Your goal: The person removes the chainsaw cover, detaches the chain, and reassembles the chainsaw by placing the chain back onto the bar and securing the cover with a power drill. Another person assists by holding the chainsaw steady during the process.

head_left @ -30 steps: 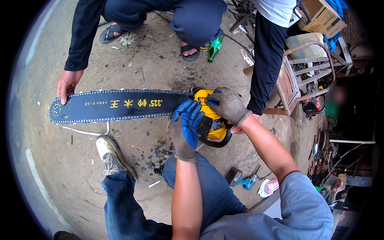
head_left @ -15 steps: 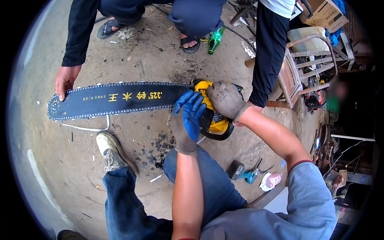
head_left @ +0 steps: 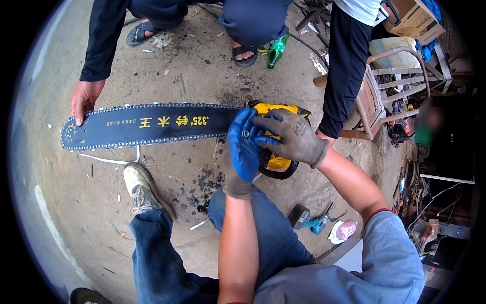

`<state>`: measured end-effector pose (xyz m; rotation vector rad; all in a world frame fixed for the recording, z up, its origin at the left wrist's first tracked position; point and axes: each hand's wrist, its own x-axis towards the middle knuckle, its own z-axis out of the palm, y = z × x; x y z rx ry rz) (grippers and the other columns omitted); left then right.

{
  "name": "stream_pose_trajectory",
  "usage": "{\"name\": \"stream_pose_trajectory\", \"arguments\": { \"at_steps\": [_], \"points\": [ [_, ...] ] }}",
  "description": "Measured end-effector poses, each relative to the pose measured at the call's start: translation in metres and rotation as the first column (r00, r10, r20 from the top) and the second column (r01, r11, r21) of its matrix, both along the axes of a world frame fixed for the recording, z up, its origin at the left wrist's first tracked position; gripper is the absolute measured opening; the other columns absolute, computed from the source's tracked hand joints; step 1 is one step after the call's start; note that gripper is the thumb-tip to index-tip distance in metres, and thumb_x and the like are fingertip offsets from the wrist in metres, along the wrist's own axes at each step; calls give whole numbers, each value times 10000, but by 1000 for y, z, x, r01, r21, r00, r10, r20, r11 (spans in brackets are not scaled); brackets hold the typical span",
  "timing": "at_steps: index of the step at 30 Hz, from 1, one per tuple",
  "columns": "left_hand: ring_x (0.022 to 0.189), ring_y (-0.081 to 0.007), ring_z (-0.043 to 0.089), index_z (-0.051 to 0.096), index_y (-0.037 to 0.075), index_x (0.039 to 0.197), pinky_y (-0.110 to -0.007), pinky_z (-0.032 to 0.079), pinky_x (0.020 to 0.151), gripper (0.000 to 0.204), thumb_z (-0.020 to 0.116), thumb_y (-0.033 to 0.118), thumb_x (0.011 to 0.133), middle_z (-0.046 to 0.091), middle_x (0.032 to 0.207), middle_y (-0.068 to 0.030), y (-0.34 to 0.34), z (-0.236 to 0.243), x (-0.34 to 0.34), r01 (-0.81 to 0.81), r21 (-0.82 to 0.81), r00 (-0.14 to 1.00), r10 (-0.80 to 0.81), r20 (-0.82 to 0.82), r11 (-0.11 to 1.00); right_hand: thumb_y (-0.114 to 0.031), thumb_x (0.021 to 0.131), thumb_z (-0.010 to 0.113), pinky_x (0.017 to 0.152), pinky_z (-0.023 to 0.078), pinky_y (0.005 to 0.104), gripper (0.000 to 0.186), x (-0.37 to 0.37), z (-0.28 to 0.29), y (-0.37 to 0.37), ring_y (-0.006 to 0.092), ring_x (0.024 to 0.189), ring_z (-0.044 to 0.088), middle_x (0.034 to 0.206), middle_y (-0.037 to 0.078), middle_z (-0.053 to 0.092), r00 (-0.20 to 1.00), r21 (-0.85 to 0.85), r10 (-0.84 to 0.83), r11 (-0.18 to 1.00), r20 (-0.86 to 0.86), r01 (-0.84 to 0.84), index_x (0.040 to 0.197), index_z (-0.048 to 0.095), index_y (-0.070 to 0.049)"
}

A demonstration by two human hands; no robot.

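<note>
A chainsaw lies across the floor, its long black guide bar [head_left: 167, 122] ringed by chain and its yellow body [head_left: 279, 161] at the right end. My left hand [head_left: 242, 152], in a grey glove with a blue coated palm, is turned palm up beside the body. A small round metal nut [head_left: 245, 134] rests on it. My right hand [head_left: 293, 137], gloved in grey, reaches over the body with thumb and fingers apart at the left hand's fingers, close to the nut. Both hands partly cover the saw body.
A crouching person holds the bar tip with one hand [head_left: 86, 99]; their other hand [head_left: 325, 137] is by the saw body. A green bottle [head_left: 277, 50], a wooden chair [head_left: 369, 104], a teal cordless power tool [head_left: 316, 224] and a pink package [head_left: 346, 230] stand or lie around.
My right hand has lifted off the saw body and moved to my left hand, its fingers spreading. The left palm has turned up, and the nut on it now shows.
</note>
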<state>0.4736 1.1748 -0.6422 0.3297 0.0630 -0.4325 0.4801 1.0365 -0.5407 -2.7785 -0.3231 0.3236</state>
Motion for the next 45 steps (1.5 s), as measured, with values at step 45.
{"name": "stream_pose_trajectory", "arguments": {
  "at_steps": [45],
  "points": [
    [1061, -248, 635, 514, 31, 1347, -377, 514, 947, 647, 383, 574, 1021, 625, 1201, -151, 4, -11, 5, -103, 245, 995, 104, 7, 964, -210, 876, 669, 712, 552, 360, 307, -53, 72, -51, 267, 789, 706, 887, 161, 711, 937, 73, -296, 955, 183, 288, 1111, 696, -13]
  ]
}}
